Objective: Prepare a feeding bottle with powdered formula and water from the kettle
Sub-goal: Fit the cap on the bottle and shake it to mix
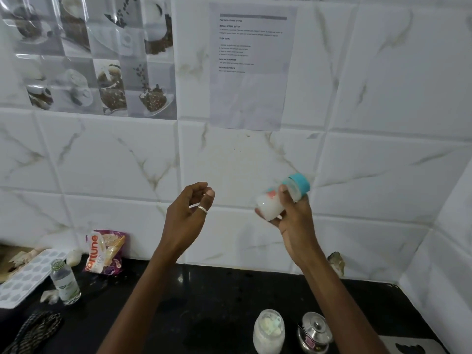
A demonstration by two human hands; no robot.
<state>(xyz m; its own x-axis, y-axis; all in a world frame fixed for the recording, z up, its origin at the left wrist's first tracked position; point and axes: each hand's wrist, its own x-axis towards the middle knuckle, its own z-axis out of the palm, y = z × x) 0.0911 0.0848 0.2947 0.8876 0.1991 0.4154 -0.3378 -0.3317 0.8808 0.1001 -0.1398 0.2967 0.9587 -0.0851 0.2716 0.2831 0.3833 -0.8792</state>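
Observation:
My right hand (293, 215) is raised in front of the tiled wall and grips a small feeding bottle (270, 205). The bottle holds white milky liquid, carries a teal cap at its upper right end and is tilted, its image blurred. My left hand (189, 208), with a ring on one finger, hangs in the air to the left of the bottle, fingers loosely curled and apart, holding nothing. On the black counter below stand a jar of white powder (269, 330) and a small steel kettle (315, 333) with a knobbed lid.
At the left of the counter (204, 302) are a white ice tray (23, 274), a small open glass bottle (65, 282), a purple Fortune packet (104, 251) against the wall and a braided cord (33, 330). A printed sheet (251, 65) hangs on the tiles.

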